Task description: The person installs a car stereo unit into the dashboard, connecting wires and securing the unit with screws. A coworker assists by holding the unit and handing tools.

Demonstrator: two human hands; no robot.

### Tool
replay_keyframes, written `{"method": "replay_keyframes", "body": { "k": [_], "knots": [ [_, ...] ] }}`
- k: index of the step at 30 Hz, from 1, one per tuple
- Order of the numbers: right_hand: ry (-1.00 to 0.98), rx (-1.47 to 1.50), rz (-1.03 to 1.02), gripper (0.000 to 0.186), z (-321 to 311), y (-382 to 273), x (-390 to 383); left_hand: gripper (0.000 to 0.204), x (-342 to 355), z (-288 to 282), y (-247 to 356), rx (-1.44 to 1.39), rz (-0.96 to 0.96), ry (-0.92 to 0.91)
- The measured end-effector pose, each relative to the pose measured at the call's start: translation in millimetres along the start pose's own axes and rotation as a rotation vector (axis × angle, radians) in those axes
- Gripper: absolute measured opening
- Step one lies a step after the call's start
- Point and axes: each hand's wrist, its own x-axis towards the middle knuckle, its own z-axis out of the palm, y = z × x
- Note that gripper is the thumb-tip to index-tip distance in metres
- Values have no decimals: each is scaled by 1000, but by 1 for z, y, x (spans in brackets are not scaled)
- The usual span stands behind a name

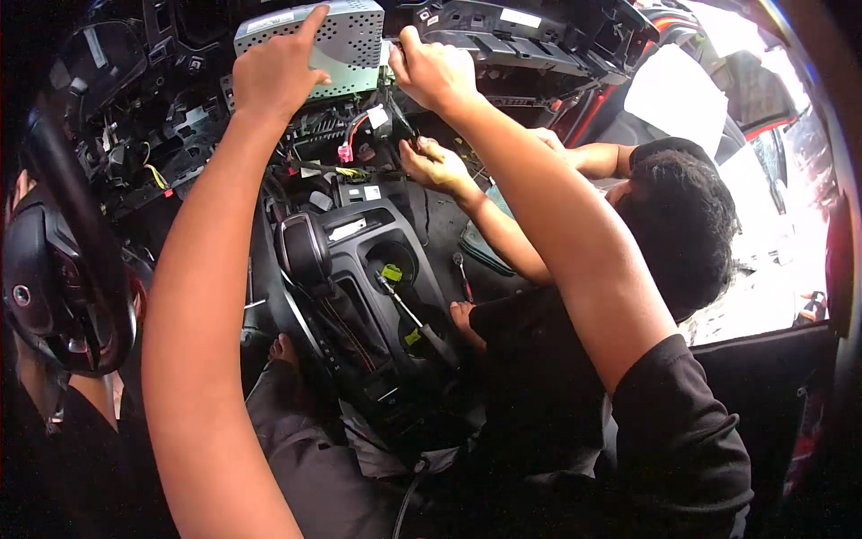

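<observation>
At the top of the head view, a silver perforated metal box (pixel 355 58) sits in the opened dashboard. My left hand (pixel 274 76) grips its left part, index finger stretched over the top edge and thumb spread across the front. Beside the box's right edge is my right hand (pixel 433 70), its fingers curled; what they close on is hidden. Below it, a co-worker's hand (pixel 437 168) reaches up to dark cables. A pink connector (pixel 346 151) and a white connector (pixel 377 117) hang on wires under the box.
A centre console (pixel 355 260) with a gear lever (pixel 303 247) stands below, a ratchet (pixel 417 323) lying across its cup holders. Another ratchet (pixel 462 277) rests on the floor. The steering wheel (pixel 67 269) is at left. A co-worker's head (pixel 678 229) leans in from the right.
</observation>
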Motion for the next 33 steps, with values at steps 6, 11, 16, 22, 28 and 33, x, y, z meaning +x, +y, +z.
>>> {"method": "replay_keyframes", "body": {
  "k": [6,11,16,22,28,33],
  "knots": [
    [-5,-64,-47,26,4,7,2,88,1,2,1,-39,3,4],
    [-8,-20,-19,29,-1,-2,0,88,-1,-2,0,-41,-8,-25],
    [-12,-55,-11,25,-2,-2,1,88,0,0,-1,-39,1,-24],
    [-63,-27,10,27,-3,3,3,87,0,0,1,-31,-2,-14],
    [-38,-23,-2,27,-5,-1,0,88,0,-9,3,-52,-22,-72],
    [-53,-43,-4,23,-3,1,1,89,1,-8,4,-43,-24,-71]
  ]
}}
